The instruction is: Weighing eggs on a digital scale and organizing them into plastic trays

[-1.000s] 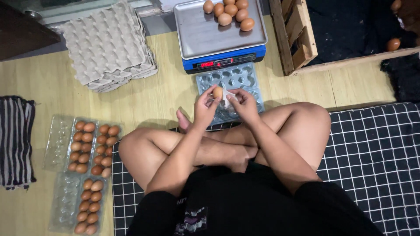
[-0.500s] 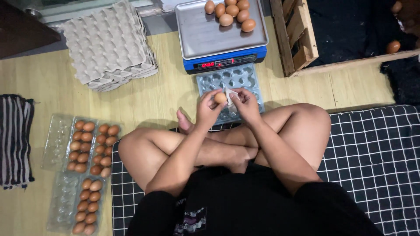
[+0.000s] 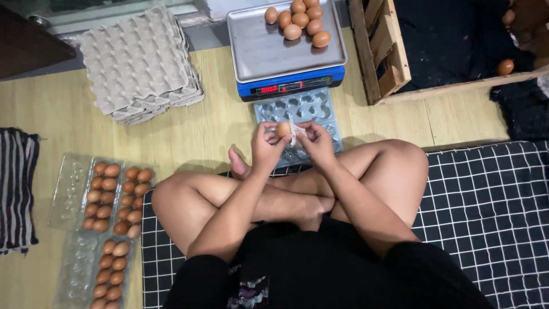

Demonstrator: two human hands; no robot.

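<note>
Egg between raised left-hand fingers

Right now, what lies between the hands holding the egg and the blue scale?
In the head view, only the empty clear plastic egg tray lies between the hands' egg and the scale.

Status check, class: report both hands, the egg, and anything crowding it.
Left hand pinches brown egg. Right hand holds white scrap against it. Empty clear tray below; nothing obstructing.

Far: scale with eggs blocks straight ahead.
Near: crossed legs close off.
Left: bare floor before cardboard trays.
Right: open floor up to crate.
</note>
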